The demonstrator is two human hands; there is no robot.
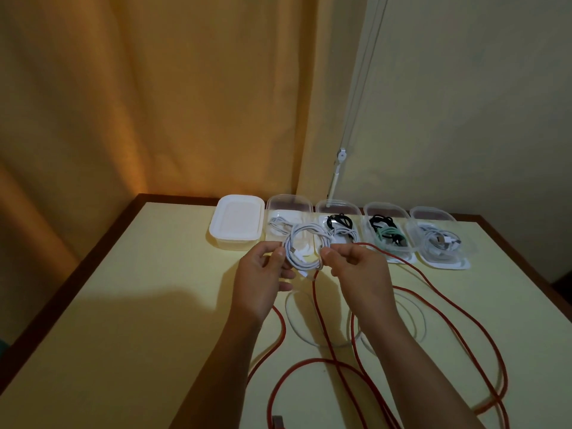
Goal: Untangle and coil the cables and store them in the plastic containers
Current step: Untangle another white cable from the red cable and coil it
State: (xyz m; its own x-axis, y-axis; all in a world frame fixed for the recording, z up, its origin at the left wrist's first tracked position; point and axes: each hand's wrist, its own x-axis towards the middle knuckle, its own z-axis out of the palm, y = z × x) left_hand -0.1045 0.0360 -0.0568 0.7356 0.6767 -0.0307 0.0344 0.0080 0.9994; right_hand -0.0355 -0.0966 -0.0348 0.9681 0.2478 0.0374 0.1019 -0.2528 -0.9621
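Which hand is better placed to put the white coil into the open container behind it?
Probably the left hand: it holds the white coil just before the second container; the right hand only pinches its edge.

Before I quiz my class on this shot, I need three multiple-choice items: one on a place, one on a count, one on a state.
1. Where does the red cable lie?
A. loose on the table
B. inside a container
C. on the curtain

2. How many containers stand in the back row?
A. three
B. five
C. seven

3. What state is the white cable in the hands in?
A. straight
B. knotted round the red one
C. coiled

Answers:
1 A, it sprawls in loops over the table.
2 B, one closed white container and four clear ones.
3 C, the left hand and right hand hold it as a ring.
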